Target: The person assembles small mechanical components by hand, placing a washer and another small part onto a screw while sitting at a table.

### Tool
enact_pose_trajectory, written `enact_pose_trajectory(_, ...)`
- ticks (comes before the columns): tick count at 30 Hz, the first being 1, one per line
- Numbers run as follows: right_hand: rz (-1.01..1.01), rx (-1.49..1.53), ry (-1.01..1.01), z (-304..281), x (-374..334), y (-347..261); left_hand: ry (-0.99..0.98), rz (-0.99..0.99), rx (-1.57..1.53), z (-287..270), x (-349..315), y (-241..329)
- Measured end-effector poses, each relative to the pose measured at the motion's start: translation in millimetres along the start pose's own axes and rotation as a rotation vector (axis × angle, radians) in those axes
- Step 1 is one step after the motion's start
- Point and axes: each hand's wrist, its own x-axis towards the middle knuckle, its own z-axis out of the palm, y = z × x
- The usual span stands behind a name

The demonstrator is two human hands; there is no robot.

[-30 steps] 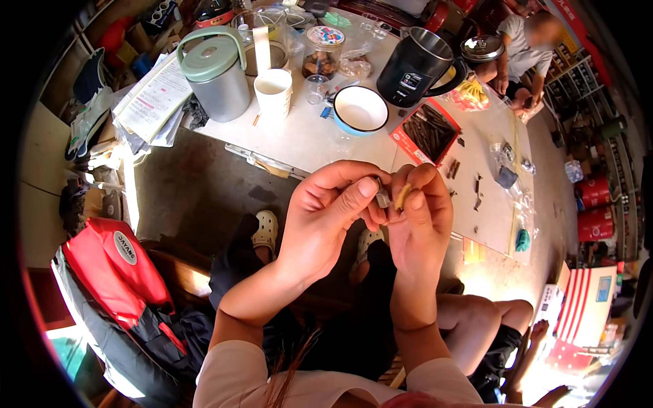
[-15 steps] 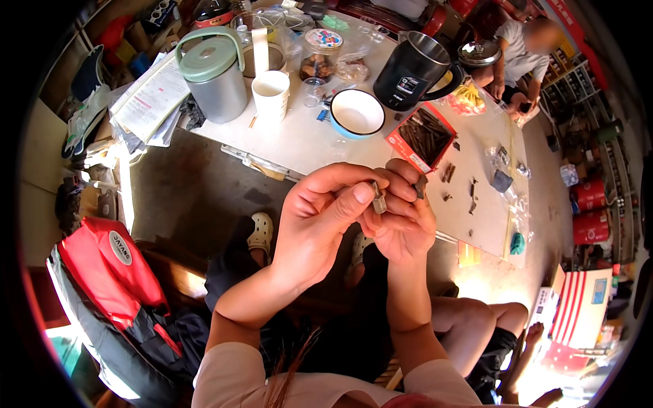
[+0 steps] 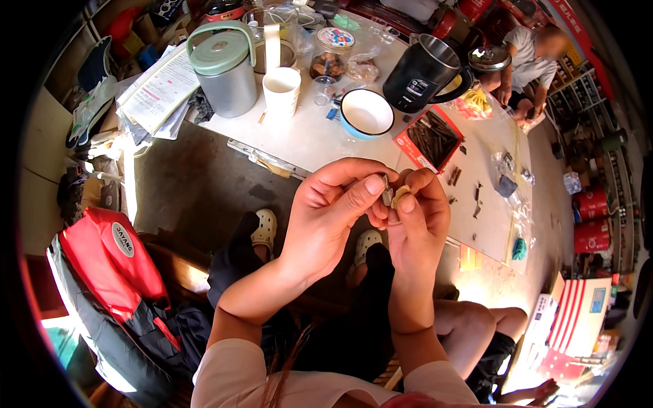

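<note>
My left hand (image 3: 318, 216) pinches a small grey-brown piece (image 3: 388, 195) between thumb and forefinger. Close against it, my right hand (image 3: 422, 228) grips a tan, yellowish fragment (image 3: 400, 196) under its thumb. The two pieces almost touch, and I cannot tell whether they are joined; fingers hide much of both. Both hands are raised in front of the table's near edge. Beyond them lies an open red box (image 3: 416, 154) full of dark brown, stick-like pieces (image 3: 430, 138). More brown bits (image 3: 478, 200) are scattered to the right of it.
On the table (image 3: 320, 153) stand a blue-white enamel bowl (image 3: 367, 114), a black jug (image 3: 418, 78), a white paper cup (image 3: 281, 95) and a grey lidded bucket (image 3: 228, 88). Another person (image 3: 530, 64) sits at the far right. A red-and-black jacket (image 3: 109, 265) hangs at left.
My right hand has turned and its thumb has come forward, with the tan fragment now showing beside the grey-brown piece. The whole view has shifted slightly.
</note>
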Motion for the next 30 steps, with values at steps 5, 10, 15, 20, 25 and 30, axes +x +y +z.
enact_pose_trajectory(5, -0.049, -0.064, 0.023, -1, -1, 1, -0.052, -0.017, -0.063, -4, 0, -1)
enact_pose_trajectory(10, -0.016, -0.052, 0.014, -2, 0, 2, -0.025, -0.010, -0.073, -4, 1, -4)
enact_pose_trajectory(15, 0.000, -0.063, 0.010, -3, -1, 5, -0.057, -0.027, -0.073, -8, 3, -6)
enact_pose_trajectory(20, -0.064, -0.098, 0.079, 2, -2, 8, -0.050, 0.024, -0.078, -6, 5, -18)
enact_pose_trajectory(25, -0.047, -0.084, 0.026, 2, 1, 14, -0.032, -0.004, -0.134, -13, 7, -14)
enact_pose_trajectory(30, -0.058, -0.097, 0.021, -4, 1, 9, -0.056, 0.003, -0.059, -7, 7, -17)
